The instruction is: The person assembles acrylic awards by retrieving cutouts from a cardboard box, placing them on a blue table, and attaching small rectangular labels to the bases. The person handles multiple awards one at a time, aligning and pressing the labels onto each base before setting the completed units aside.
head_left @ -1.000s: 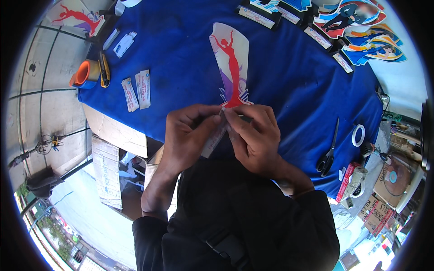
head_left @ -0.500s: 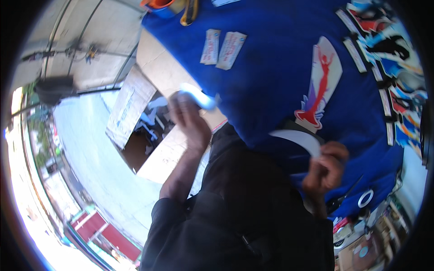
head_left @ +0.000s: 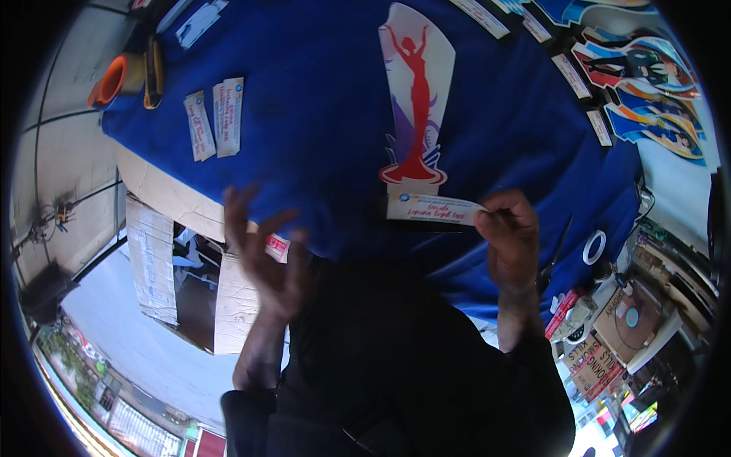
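Note:
My right hand (head_left: 512,240) pinches the right end of a white printed label strip (head_left: 430,209) between thumb and fingers. The strip lies across the foot of a white cut-out trophy panel (head_left: 419,99) with a red figure, arms raised, and purple shapes beside it. Whether the strip touches the panel's base, I cannot tell. My left hand (head_left: 266,263) hovers over the table's near left edge with fingers spread, slightly blurred and holding nothing. Two more label strips (head_left: 228,118) lie on the blue cloth (head_left: 320,137) farther left.
A cardboard box (head_left: 152,263) with white scraps inside stands by the left table edge. An orange cup (head_left: 118,80) and a yellow-black cutter (head_left: 153,72) sit far left. Several printed cut-outs (head_left: 636,65) line the right side. A tape roll (head_left: 595,247) and dark scissors (head_left: 560,247) lie near right.
The pale curled piece is gone from my left hand, whose fingers have spread. My right hand has brought the strip to the panel's foot, printed side showing. The view has turned.

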`<state>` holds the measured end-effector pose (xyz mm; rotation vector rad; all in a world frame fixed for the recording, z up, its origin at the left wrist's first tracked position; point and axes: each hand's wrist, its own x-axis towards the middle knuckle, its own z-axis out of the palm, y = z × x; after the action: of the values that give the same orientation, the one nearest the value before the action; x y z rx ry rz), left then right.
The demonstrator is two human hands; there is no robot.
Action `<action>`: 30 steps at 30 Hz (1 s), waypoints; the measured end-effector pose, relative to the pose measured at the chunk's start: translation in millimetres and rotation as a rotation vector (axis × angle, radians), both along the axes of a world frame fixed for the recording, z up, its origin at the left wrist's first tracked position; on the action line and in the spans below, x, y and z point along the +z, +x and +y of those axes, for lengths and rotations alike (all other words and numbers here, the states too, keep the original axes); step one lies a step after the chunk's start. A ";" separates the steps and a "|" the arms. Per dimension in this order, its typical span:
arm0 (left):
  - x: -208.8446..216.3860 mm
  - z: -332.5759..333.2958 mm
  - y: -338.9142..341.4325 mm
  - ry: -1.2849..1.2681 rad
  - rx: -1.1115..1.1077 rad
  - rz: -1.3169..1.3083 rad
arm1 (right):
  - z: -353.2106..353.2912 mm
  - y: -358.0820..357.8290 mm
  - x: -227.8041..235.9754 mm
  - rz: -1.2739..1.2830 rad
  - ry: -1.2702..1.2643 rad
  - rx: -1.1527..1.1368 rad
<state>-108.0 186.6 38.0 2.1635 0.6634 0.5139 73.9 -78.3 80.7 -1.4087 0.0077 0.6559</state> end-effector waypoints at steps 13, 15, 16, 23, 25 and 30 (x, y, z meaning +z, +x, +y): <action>32.8 -28.1 61.2 -0.545 -0.259 0.203 | 4.3 -13.7 -3.0 0.061 -0.003 0.049; 33.1 -26.2 59.6 -0.564 -0.251 0.228 | 7.5 -13.2 -2.2 -0.019 -0.075 0.077; 32.4 -26.0 59.3 -0.589 -0.230 0.228 | 9.1 -13.0 -1.7 -0.021 -0.129 0.079; 32.8 -22.4 64.0 -0.582 -0.266 0.332 | 16.4 -11.0 -2.1 -0.175 -0.385 0.057; 35.2 -23.0 67.4 -0.573 -0.244 0.374 | 17.2 -9.2 -1.5 -0.202 -0.430 0.079; 38.5 -25.9 73.5 -0.656 -0.174 0.361 | 20.9 -6.3 2.3 -0.158 -0.499 0.070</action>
<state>-34.5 160.7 76.5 1.6657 0.7048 -0.1839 67.6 -57.4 83.1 -1.9472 -0.0031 0.6227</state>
